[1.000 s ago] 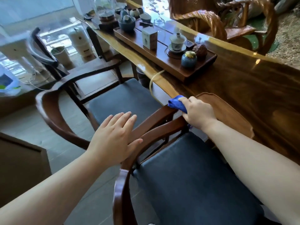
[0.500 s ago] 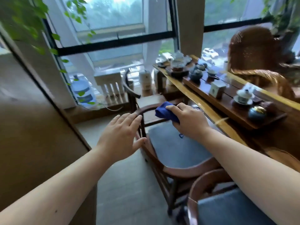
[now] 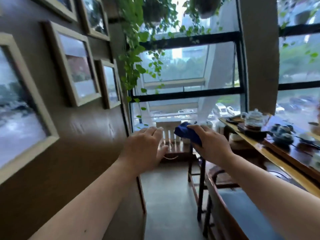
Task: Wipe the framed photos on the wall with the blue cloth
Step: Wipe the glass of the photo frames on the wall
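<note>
Several framed photos in pale wooden frames hang on the brown wall at the left: a large one (image 3: 19, 104) nearest me, a middle one (image 3: 76, 64), a smaller one (image 3: 110, 84) beyond it, and more above (image 3: 97, 16). My right hand (image 3: 210, 144) is held out in mid-air at centre, closed on a bunched blue cloth (image 3: 186, 131). Beside it, my left hand (image 3: 145, 149) is raised with fingers spread, holding nothing. Both hands are to the right of the frames and apart from the wall.
A long wooden table (image 3: 277, 160) with a tea set (image 3: 254, 120) runs along the right. A wooden chair with a blue-grey cushion (image 3: 242, 210) stands close at lower right. Trailing green plants (image 3: 136, 54) hang ahead by the big windows. Bare floor (image 3: 168, 196) lies between wall and chairs.
The view has swung up and left from the table and chairs to the wall with the frames. Both hands have lifted; the right one has kept hold of the blue cloth.
</note>
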